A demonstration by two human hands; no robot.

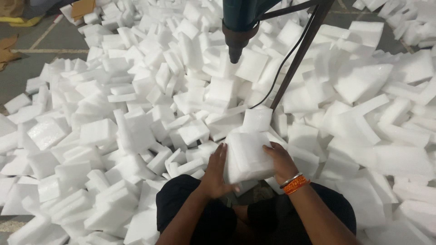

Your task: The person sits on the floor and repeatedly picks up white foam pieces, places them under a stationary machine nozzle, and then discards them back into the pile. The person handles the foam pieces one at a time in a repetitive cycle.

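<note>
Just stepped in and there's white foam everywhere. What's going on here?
A person sits on the floor, knees in dark trousers, holding a white foam block between both hands: the left hand presses its left side, and the right hand, with bangles at the wrist, grips its right side. A teal heat tool hangs on a dark stand just beyond the block, nozzle down. Heaps of cut foam pieces cover the floor all around.

A grey concrete floor (27, 72) with painted lines shows at the left, with cardboard scraps (7, 50).
</note>
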